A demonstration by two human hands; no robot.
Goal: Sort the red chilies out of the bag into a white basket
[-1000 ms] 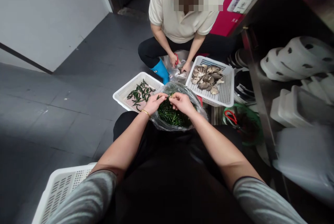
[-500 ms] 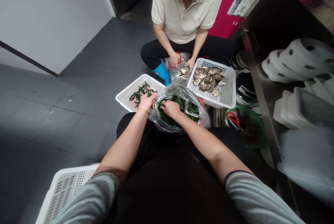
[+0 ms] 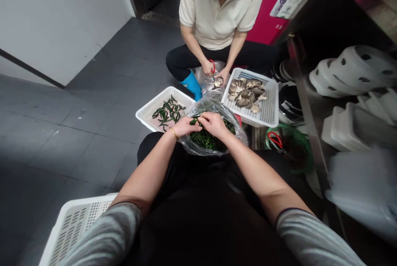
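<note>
Both my hands meet above a clear plastic bag [image 3: 229, 113] filled with long green chili peppers [image 3: 206, 140]. My left hand [image 3: 185, 126], with a gold bracelet at its wrist, is closed on a green chili pepper [image 3: 194, 121]. Beside it my right hand [image 3: 214, 124] pinches with thumb and fingers at the pepper's end; what exactly lies in its fingertips is hidden. Just left of the bag stands a white perforated basket [image 3: 145, 113], where more green chili peppers [image 3: 169, 111] lie loosely.
Opposite me a person [image 3: 217, 26] trims a mushroom [image 3: 218, 82] with red-handled scissors [image 3: 212, 67]. A white basket [image 3: 271, 113] of mushrooms sits to the right, near a green basket [image 3: 305, 160] with red-handled scissors. Shelving [image 3: 313, 133] lines the right side; another white basket [image 3: 70, 216] is lower left.
My left hand has moved right from the basket's edge to over the bag. My right hand has come up out of the peppers to meet it. The other person's scissors now touch the mushroom.
</note>
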